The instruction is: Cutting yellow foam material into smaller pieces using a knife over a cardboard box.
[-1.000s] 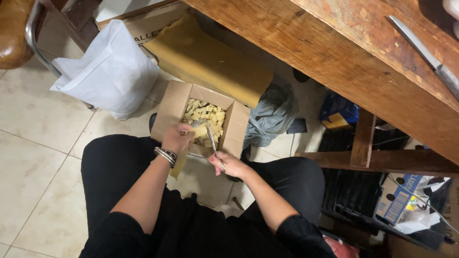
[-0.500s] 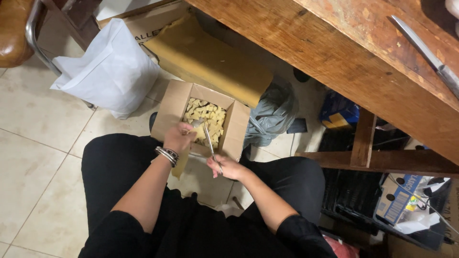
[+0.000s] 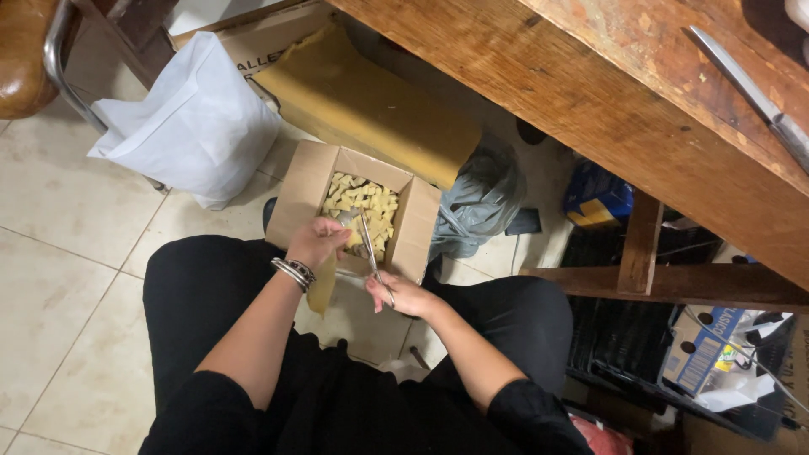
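Note:
I sit in black clothes over a small open cardboard box on the floor, filled with several pale yellow cut pieces. My left hand, with metal bangles at the wrist, pinches a yellowish strip that hangs down over my lap. My right hand grips a pair of scissors, whose blades point up over the box next to the left hand's fingers.
A white bag lies to the left and a large yellow sheet in a big carton behind the box. A grey plastic bag is at the right. A wooden table with a knife overhangs. Crates and boxes sit beneath.
Both hands stay over the box. The scissors have shifted slightly and the blades have worked along the strip held by the left hand.

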